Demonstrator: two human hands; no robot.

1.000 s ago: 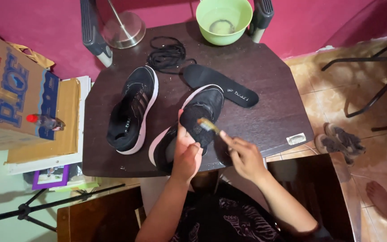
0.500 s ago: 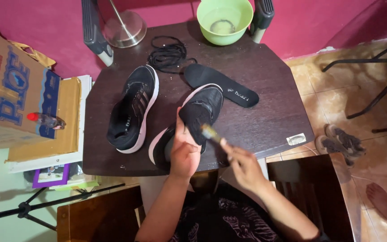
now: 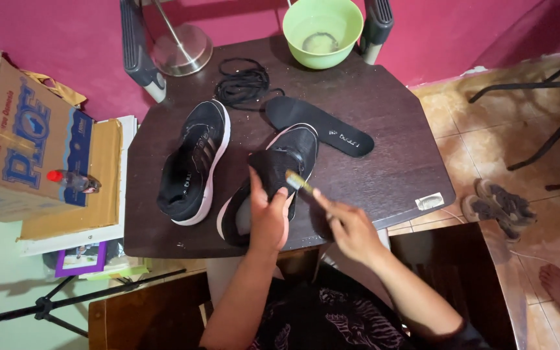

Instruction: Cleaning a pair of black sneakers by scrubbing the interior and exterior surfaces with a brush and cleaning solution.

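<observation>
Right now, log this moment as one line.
left hand: holds black insole | right hand: brush on insole | over black shoe | dark table

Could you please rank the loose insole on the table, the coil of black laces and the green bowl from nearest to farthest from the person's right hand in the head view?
From the right hand:
1. Loose insole, mid-table, just beyond the held shoe.
2. Black laces, farther back, toward the left.
3. Green bowl, at the table's far edge.
</observation>
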